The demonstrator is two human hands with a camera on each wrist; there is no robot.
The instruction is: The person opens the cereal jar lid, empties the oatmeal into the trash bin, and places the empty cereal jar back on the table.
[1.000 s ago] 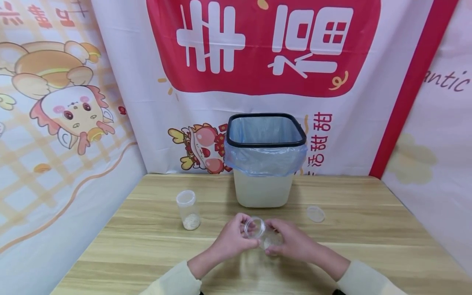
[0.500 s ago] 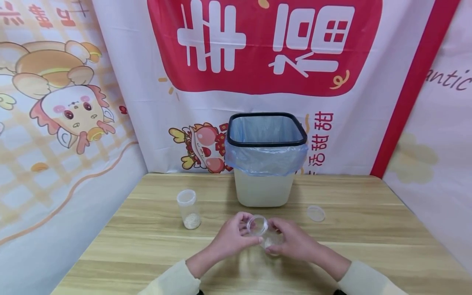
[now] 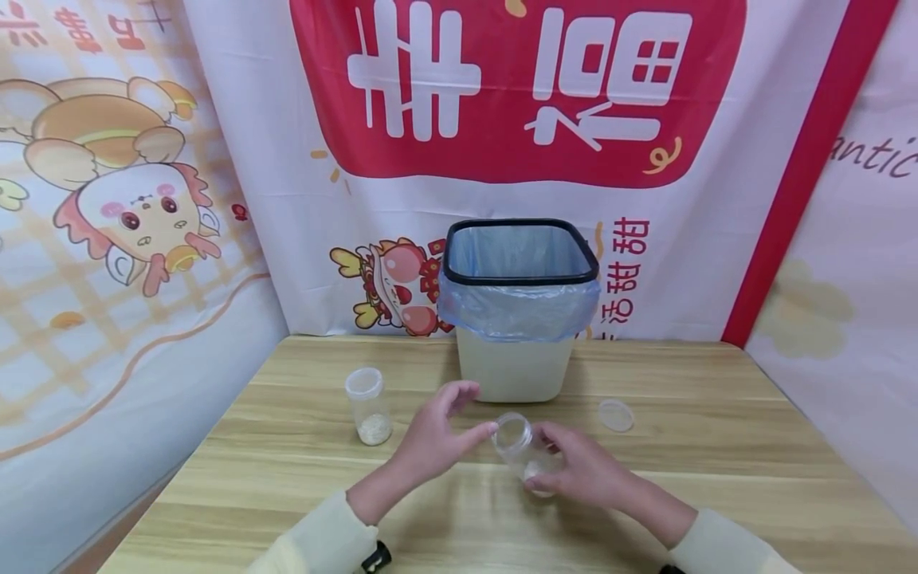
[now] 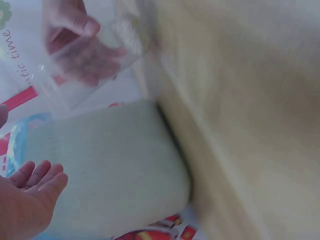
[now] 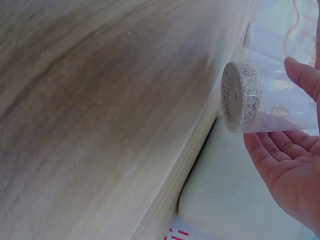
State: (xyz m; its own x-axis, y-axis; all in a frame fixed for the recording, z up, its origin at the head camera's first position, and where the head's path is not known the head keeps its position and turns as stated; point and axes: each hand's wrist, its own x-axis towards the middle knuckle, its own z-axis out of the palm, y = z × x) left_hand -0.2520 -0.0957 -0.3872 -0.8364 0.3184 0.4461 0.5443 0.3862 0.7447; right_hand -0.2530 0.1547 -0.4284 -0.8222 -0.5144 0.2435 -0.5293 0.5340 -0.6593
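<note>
My right hand (image 3: 584,472) grips a clear plastic jar (image 3: 516,446) around its lower part. The jar leans to the left, its round mouth facing up, and pale grains (image 5: 242,97) cover its bottom. In the right wrist view the jar sits between the thumb and the straighter fingers of that hand. My left hand (image 3: 430,438) is spread beside the jar, fingers apart, the thumb tip right at the jar's rim in the head view. In the left wrist view the left palm (image 4: 25,205) faces up and holds nothing.
A second clear jar (image 3: 367,406) with pale grains stands at the left of the wooden table (image 3: 287,478). A clear round lid (image 3: 615,415) lies at the right. A bin (image 3: 516,367) with a blue bag and black rim stands at the back, before a printed cloth.
My left hand has let go of the jar's upper end, spread its fingers and moved left. The right hand, still holding the jar, has shifted slightly to the right.
</note>
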